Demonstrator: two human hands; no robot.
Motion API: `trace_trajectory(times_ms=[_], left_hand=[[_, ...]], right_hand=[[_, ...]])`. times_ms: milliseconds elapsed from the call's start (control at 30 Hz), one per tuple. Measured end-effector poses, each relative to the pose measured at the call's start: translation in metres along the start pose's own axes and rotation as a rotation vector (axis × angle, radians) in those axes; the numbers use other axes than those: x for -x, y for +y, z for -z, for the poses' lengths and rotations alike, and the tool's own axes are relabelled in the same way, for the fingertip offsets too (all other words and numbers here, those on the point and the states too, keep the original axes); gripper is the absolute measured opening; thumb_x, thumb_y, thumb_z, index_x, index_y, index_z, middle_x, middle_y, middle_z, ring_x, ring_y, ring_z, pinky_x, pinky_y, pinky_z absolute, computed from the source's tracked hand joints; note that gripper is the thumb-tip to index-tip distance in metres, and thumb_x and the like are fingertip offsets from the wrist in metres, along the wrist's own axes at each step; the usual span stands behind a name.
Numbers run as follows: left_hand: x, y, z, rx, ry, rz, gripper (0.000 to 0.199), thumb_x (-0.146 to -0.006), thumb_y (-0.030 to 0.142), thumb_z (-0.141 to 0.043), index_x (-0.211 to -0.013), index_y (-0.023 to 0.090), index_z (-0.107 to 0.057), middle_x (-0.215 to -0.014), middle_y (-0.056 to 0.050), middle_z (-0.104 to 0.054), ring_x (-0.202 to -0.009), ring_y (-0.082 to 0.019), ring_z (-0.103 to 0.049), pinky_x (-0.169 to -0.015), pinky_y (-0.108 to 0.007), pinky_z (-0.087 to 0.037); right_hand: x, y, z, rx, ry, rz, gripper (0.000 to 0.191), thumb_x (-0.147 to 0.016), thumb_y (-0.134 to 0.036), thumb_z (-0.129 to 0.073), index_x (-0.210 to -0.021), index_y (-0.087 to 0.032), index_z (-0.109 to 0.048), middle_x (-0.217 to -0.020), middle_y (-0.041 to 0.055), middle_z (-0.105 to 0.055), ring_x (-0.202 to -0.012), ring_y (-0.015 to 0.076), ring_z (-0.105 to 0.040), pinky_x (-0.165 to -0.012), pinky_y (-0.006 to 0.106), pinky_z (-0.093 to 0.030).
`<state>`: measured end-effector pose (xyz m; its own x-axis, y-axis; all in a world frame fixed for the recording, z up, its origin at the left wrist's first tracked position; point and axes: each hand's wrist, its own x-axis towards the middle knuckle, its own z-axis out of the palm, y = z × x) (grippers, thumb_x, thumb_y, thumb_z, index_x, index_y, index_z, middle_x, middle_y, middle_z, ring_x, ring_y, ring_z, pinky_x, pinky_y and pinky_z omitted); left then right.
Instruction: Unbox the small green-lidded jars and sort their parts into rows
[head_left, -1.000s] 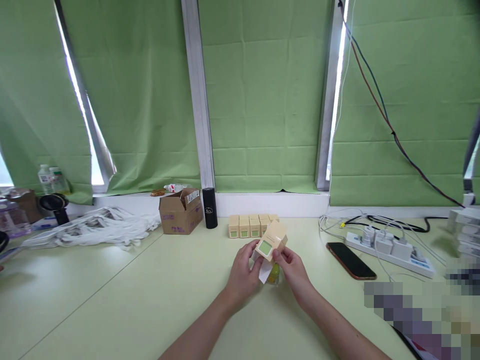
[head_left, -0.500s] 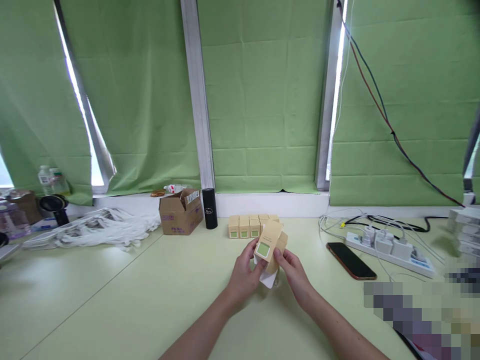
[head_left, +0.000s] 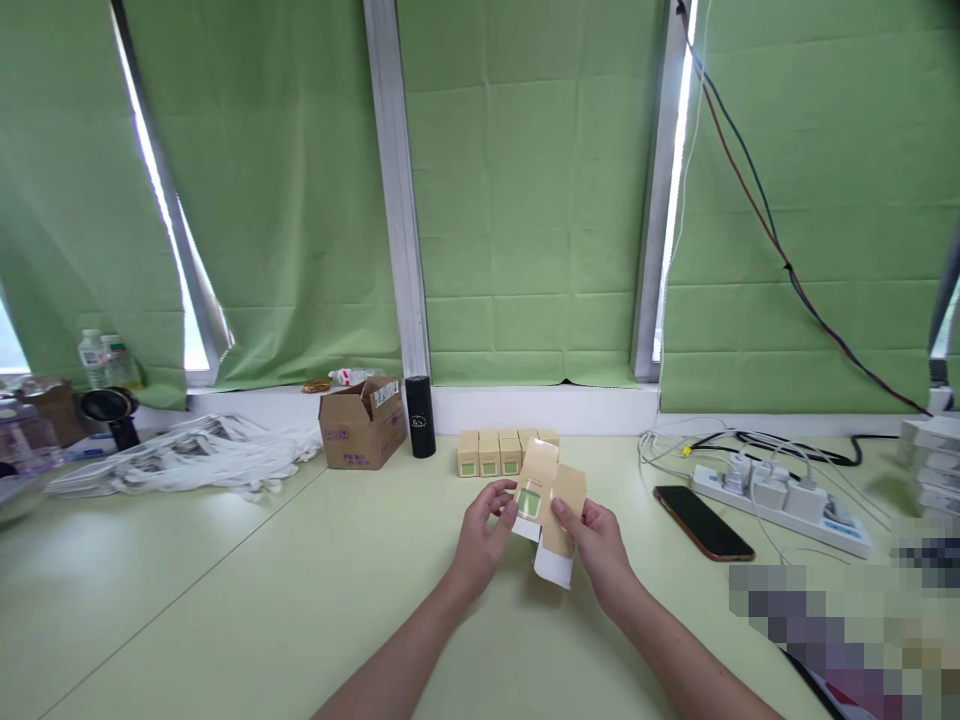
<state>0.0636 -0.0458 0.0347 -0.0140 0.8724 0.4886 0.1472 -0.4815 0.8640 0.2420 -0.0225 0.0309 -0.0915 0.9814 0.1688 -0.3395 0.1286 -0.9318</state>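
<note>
A small tan carton (head_left: pixel 568 490) with white inner flaps is held above the table, partly unfolded, a green-windowed panel facing me. My right hand (head_left: pixel 604 550) grips its right part, thumb on the front face. At the left edge, the curled fingers and thumb of my left hand (head_left: pixel 484 535) close on the carton beside the green window. Behind it, several small tan boxes (head_left: pixel 489 455) with green squares stand in a row, partly hidden by the held carton.
A brown cardboard box (head_left: pixel 358 440) and a black cylinder (head_left: pixel 420 418) stand at the back. White straps (head_left: pixel 195 455) lie in a pile on the left. To the right are a phone (head_left: pixel 703 522) and a power strip (head_left: pixel 780 508) with plugged-in chargers and cables.
The carton has opened out wider and flatter, its right part and white lower flap swinging right. My right hand has moved slightly right; my left thumb has shifted back toward the left edge.
</note>
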Motion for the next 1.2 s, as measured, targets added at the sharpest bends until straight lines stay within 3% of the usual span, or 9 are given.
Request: trace_trajectory(times_ms=[233,400,500,633,767,933,1100,1200], left_hand=[[-0.003,-0.003,0.002,-0.185,0.036,-0.071,0.037,-0.092,0.054,-0.064,-0.097,0.018,-0.069,-0.095,-0.008,-0.071,-0.089,-0.023,-0.061,-0.079,-0.033,-0.046],[-0.004,-0.001,0.002,-0.237,0.081,-0.134,0.028,-0.090,0.047,-0.067,-0.088,0.019,-0.068,-0.086,-0.005,-0.066,-0.084,-0.021,-0.058,-0.077,-0.033,-0.046],[-0.005,0.002,0.004,-0.269,0.166,-0.205,0.020,-0.091,0.040,-0.067,-0.086,0.020,-0.065,-0.087,-0.004,-0.065,-0.085,-0.021,-0.060,-0.077,-0.033,-0.049],[-0.004,0.008,0.010,-0.447,0.334,-0.461,0.004,-0.093,0.024,-0.064,-0.095,0.023,-0.066,-0.093,-0.006,-0.069,-0.096,-0.024,-0.061,-0.083,-0.038,-0.052],[-0.002,0.016,0.018,-0.768,0.380,-0.822,0.028,-0.088,0.004,-0.060,-0.105,0.025,-0.066,-0.103,-0.007,-0.075,-0.104,-0.027,-0.056,-0.090,-0.046,-0.049],[0.000,0.024,0.022,-1.069,0.386,-1.019,0.032,-0.083,-0.001,-0.062,-0.099,0.027,-0.066,-0.105,-0.004,-0.078,-0.104,-0.027,-0.055,-0.089,-0.045,-0.042],[-0.001,0.017,0.025,-1.113,0.389,-0.984,0.028,-0.085,0.001,-0.061,-0.095,0.027,-0.064,-0.103,-0.003,-0.078,-0.103,-0.026,-0.056,-0.090,-0.044,-0.040],[-0.007,0.007,0.032,-0.997,0.511,-0.748,0.014,-0.089,0.011,-0.060,-0.090,0.025,-0.062,-0.098,-0.007,-0.076,-0.106,-0.029,-0.057,-0.095,-0.047,-0.040]], right_hand=[[-0.002,0.004,-0.002,0.051,-0.020,0.067,0.061,-0.064,-0.070,-0.084,-0.090,-0.015,-0.078,-0.086,0.0126,-0.080,-0.075,0.0296,-0.072,-0.066,0.037,-0.056],[0.001,0.000,-0.005,0.089,-0.070,0.135,0.062,-0.071,-0.071,-0.079,-0.100,-0.016,-0.077,-0.102,0.0147,-0.080,-0.094,0.0331,-0.072,-0.080,0.040,-0.056],[0.001,-0.001,-0.003,0.132,-0.099,0.233,0.055,-0.078,-0.066,-0.075,-0.109,-0.020,-0.074,-0.114,0.0131,-0.078,-0.108,0.0336,-0.069,-0.090,0.042,-0.052],[-0.003,0.005,0.004,0.278,0.012,0.304,0.044,-0.082,-0.057,-0.071,-0.110,-0.024,-0.069,-0.117,0.0103,-0.076,-0.114,0.0324,-0.066,-0.092,0.041,-0.047],[-0.007,0.014,0.006,0.322,0.091,0.247,0.037,-0.076,-0.045,-0.073,-0.105,-0.022,-0.068,-0.110,0.0099,-0.076,-0.105,0.0318,-0.068,-0.086,0.041,-0.050],[-0.009,0.023,0.006,0.253,0.034,0.154,0.039,-0.069,-0.034,-0.076,-0.105,-0.020,-0.067,-0.101,0.0095,-0.078,-0.094,0.0303,-0.071,-0.076,0.038,-0.055],[-0.013,0.034,0.012,0.385,0.085,0.188,0.033,-0.072,-0.040,-0.071,-0.099,-0.020,-0.070,-0.098,0.0093,-0.078,-0.093,0.0307,-0.070,-0.076,0.039,-0.055],[-0.016,0.040,0.016,0.497,0.148,0.237,0.031,-0.076,-0.042,-0.067,-0.100,-0.022,-0.071,-0.098,0.0071,-0.076,-0.100,0.0310,-0.069,-0.084,0.042,-0.052]])
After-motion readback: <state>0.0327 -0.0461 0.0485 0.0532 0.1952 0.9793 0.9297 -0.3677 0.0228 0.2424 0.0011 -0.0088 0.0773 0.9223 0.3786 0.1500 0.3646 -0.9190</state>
